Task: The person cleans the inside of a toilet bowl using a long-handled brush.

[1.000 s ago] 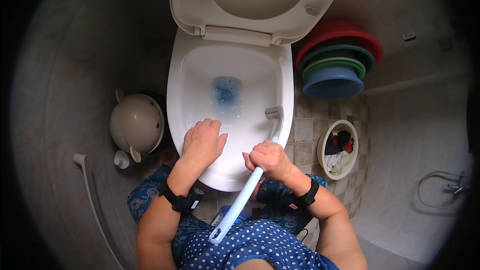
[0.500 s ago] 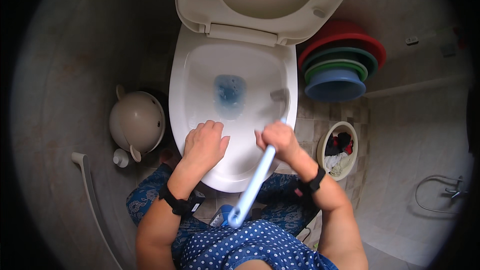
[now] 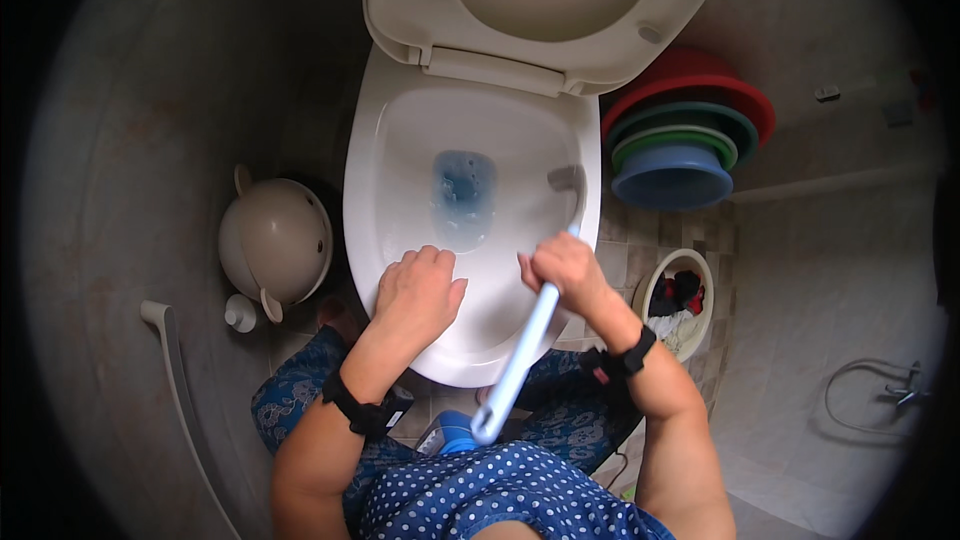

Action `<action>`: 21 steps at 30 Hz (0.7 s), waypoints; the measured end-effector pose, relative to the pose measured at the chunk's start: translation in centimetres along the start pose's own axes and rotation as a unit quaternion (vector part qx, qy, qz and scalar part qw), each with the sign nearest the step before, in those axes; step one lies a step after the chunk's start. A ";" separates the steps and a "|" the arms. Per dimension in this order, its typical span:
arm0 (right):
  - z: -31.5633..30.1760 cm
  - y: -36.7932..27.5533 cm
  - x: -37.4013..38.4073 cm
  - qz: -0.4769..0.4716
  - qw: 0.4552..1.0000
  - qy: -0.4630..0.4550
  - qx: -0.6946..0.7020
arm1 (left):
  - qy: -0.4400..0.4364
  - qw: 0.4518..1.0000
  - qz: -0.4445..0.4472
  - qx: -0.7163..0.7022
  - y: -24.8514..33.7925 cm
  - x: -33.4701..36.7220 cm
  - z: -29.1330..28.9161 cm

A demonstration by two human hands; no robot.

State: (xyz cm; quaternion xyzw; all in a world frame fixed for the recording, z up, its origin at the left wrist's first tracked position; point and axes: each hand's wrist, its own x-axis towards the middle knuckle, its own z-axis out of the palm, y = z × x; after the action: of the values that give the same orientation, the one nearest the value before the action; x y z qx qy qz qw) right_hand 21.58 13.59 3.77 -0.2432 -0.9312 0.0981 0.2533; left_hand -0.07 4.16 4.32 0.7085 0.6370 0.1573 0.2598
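My right hand [image 3: 565, 270] is closed around the light-blue handle of a toilet brush [image 3: 520, 365]. The handle slants from the bowl down toward my lap, and its holed end hangs over my legs. The grey brush head [image 3: 565, 178] meets the right inner wall of the white toilet bowl [image 3: 400, 140]. Over the bowl's front left part is my left hand [image 3: 420, 288], holding nothing, its fingers loosely bent and the thumb apart. Whether it touches the rim cannot be made out. Blue water [image 3: 463, 190] lies at the bottom of the bowl.
The raised toilet seat [image 3: 400, 0] stands behind the bowl. Stacked basins [image 3: 670, 185] and an oval tub of clothes [image 3: 705, 325] are on the right. To the left are a round beige bin [image 3: 275, 245], a white bottle [image 3: 240, 315] and a grab bar [image 3: 175, 370].
My right hand and the brush handle have shifted slightly; the brush head stays by the bowl's right wall. The whole view has moved a little. My left hand keeps its pose.
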 end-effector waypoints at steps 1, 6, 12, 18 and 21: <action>0.0 0.6 0.4 -0.002 1.000 -0.008 -0.014 | -0.012 1.000 -0.006 0.002 0.1 0.1 0.1; -1.0 -3.8 -2.1 0.028 0.999 -0.002 0.041 | -0.011 1.000 -0.014 0.008 -0.4 -0.1 0.0; -1.8 -8.6 -4.4 0.044 0.995 -0.010 0.093 | 0.007 1.000 0.005 0.018 -0.2 -0.4 0.4; -1.3 -6.8 -3.5 0.059 0.996 0.010 0.070 | 0.018 1.000 0.015 0.013 -0.3 -0.3 0.4; -0.7 -11.5 -4.8 0.057 0.990 -0.047 0.117 | -0.002 0.999 -0.020 0.026 -0.6 -0.3 -0.1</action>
State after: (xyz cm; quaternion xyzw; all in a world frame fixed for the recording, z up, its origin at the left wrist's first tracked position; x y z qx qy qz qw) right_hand 20.98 1.32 5.86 -0.2599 -0.9086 0.2327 0.2297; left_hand -0.70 3.88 4.11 0.7026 0.6541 0.1340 0.2461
